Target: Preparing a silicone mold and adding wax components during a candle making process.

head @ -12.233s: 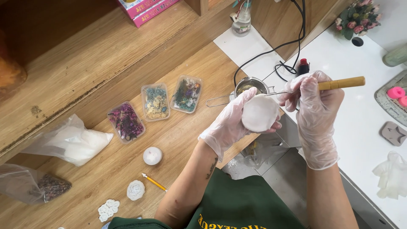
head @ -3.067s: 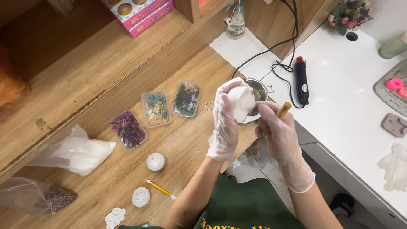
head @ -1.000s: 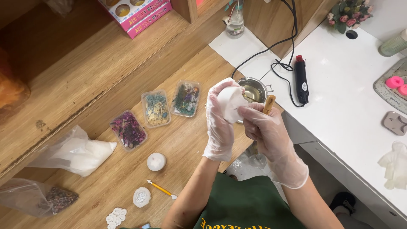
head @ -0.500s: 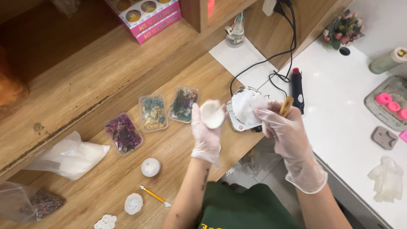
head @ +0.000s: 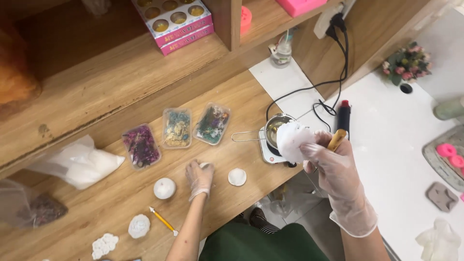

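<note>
Left hand (head: 199,177): gloved, fingers curled down onto a small white piece on the wooden bench (head: 121,222), pressing it flat.
Right hand (head: 333,166): gloved, clamped on a white wax mould (head: 291,140) and wooden stick (head: 337,139), raised over the melting pot (head: 274,129), clear of spills.
White disc (head: 237,177): resting just beside the left hand.

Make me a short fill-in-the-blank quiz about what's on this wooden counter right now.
1. The number of clear trays of dried flowers in a row is ____.
2. The right hand holds a crumpled white ____.
3. The small metal pot sits on a white ____.

Missing words: three; tissue; warmer
</note>
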